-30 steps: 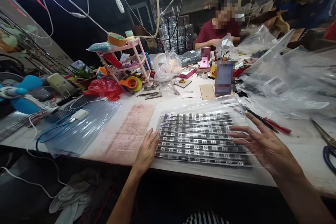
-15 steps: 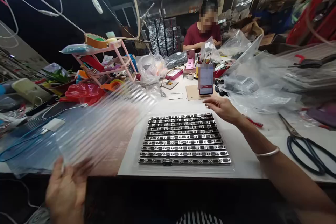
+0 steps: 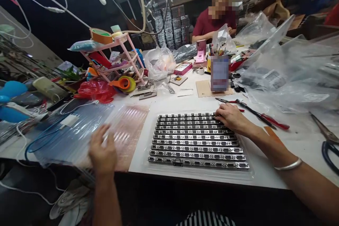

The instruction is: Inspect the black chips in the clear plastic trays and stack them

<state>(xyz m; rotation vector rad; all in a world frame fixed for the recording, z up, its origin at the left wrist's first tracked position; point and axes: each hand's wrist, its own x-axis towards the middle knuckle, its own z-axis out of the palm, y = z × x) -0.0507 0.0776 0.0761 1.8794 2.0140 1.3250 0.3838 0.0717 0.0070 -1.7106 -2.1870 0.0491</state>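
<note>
Rows of silver-and-black metal connectors (image 3: 196, 143) lie in a clear plastic tray (image 3: 251, 174) on the white table. My right hand (image 3: 230, 116), with a bangle on the wrist, rests at the far right corner of the rows. Its fingers are bent together there, and what they hold, if anything, is hidden. To the left of the tray my left hand (image 3: 102, 150) hangs over the table's front edge, slightly blurred, fingers apart and holding nothing. Beneath and beyond it, ribbed clear plastic sheets (image 3: 82, 130) lie on the table.
Red-handled pliers (image 3: 272, 122) and large scissors (image 3: 328, 148) lie at the right, near heaped plastic bags (image 3: 280, 77). A phone (image 3: 220, 74) stands behind the tray. A pink rack (image 3: 124, 54) stands at the back left. A person (image 3: 212, 21) sits across the table.
My left hand has let go of the clear ribbed sheet, now lying at the left, and has moved right. My right hand has come down onto the connectors. The view has shifted.
</note>
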